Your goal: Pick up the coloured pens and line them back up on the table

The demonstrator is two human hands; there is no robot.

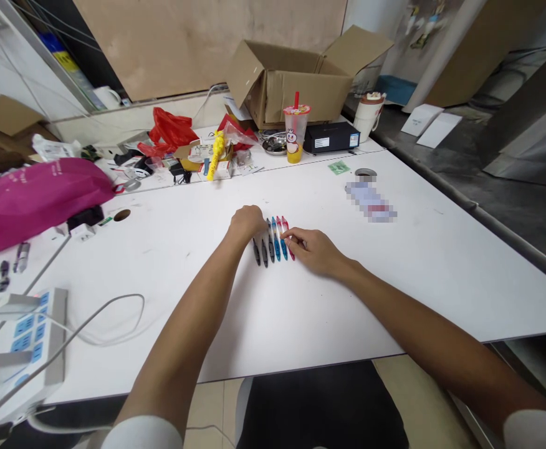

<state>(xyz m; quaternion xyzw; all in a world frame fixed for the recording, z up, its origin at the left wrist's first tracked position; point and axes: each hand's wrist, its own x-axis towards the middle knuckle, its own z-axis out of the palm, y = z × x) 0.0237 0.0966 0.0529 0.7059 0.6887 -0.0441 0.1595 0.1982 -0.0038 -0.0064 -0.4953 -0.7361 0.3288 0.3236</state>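
Note:
A row of several pens lies side by side in the middle of the white table (pixel 357 324). At its left are black pens (pixel 264 254), then blue pens (pixel 277 249), with a red pen (pixel 285 222) at the right end. My left hand (pixel 249 223) is curled over the upper ends of the leftmost black pens; its fingertips and anything in them are hidden. From the right, my right hand (pixel 314 251) reaches the row, with thumb and index finger bent together around the red pen's middle. The pens' tips point towards me.
Behind the pens stand a drink cup (pixel 295 134), a black box (pixel 331 137) and an open cardboard box (pixel 301 90). A tape roll (pixel 365 173) lies back right. Left are a pink bag (pixel 43 196), a power strip (pixel 43 343) and a loose cable (pixel 114 299).

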